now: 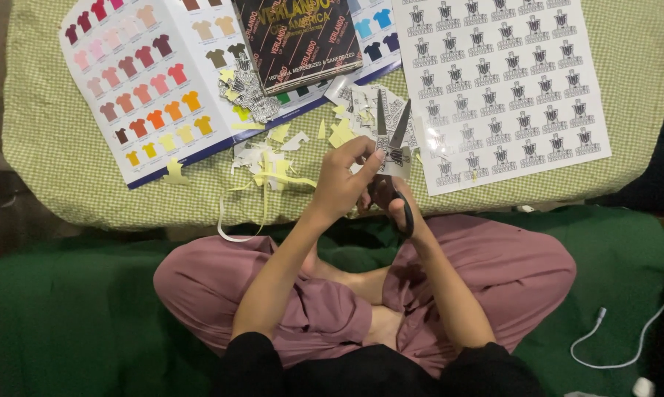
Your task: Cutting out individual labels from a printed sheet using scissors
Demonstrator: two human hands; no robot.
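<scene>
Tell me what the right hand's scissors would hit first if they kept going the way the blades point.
The right hand holds the scissors with open blades aimed away from the person. First in line is the small paper piece held by the left hand, then probably the cut stickers beyond, though depth is unclear.

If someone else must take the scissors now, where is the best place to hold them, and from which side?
Best at the black handle loops, coming from the near side. The scissors point away from the person with blades open, tips up over the paper scraps, and the right hand already fills the loops. The left hand holds a small sticker piece at the blades.
</scene>
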